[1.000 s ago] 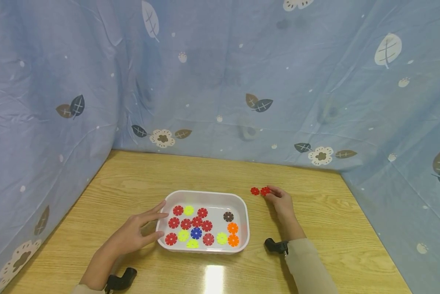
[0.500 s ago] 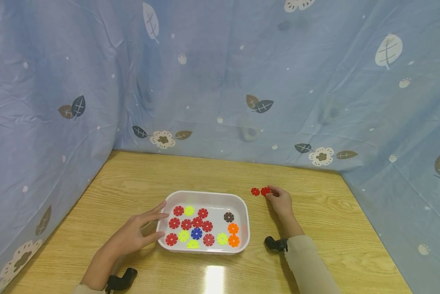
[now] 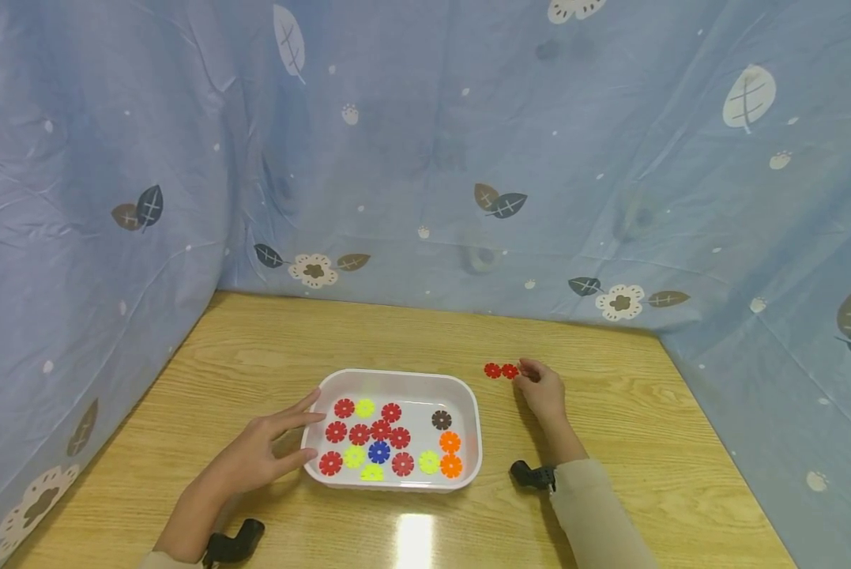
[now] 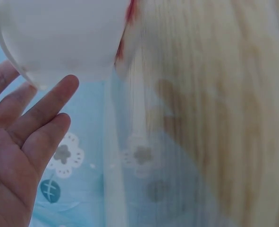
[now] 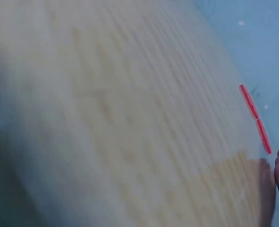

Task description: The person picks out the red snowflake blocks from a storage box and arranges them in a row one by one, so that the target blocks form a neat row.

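Two red notched plastic discs, a left one and a right one, lie side by side on the table right of the tray. In the right wrist view, the red discs show edge-on, flat on the wood. My right hand is just beside the right disc, its fingertips slightly apart and a small gap showing in the wrist view. My left hand rests with spread fingers at the left end of a white tray. Seen from the left wrist, the fingers lie along the outside of the tray's wall.
Inside the tray lie several notched discs: red ones, yellow ones, orange ones, a blue one and a brown one. A leaf-patterned blue curtain encloses the wooden table at the back and sides.
The right red disc has shifted slightly left, up against the other one, and my right fingertips have come off it. My left hand and the tray stay put.
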Available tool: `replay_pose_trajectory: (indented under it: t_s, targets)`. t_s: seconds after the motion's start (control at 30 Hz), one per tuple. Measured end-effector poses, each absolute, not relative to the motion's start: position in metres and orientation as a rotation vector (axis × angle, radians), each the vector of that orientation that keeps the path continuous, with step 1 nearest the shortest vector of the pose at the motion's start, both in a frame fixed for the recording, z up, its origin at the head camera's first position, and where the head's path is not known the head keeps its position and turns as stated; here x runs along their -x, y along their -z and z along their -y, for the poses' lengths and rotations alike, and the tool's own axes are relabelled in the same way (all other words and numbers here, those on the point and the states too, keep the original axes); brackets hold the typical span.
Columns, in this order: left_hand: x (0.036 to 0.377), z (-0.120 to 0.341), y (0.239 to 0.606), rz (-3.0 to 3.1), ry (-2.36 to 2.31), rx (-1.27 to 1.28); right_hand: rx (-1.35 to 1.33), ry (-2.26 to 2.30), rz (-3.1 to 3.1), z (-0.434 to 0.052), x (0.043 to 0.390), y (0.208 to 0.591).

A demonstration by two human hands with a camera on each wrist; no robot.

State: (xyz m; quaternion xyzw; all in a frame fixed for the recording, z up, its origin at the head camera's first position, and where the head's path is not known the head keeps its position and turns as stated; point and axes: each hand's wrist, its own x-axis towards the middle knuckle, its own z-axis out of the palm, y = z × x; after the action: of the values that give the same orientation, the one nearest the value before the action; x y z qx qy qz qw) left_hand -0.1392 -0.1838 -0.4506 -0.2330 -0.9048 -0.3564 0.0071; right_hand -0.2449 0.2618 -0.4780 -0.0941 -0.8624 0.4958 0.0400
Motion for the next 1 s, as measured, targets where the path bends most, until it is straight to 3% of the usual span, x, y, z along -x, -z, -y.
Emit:
replay_pose_trajectory:
  t_s: [1.0]
  targets:
    - [0.140, 0.184, 0.454, 2.823, 1.139, 0.738, -0.590, -1.790, 2.541, -0.181, 0.178, 0.399]
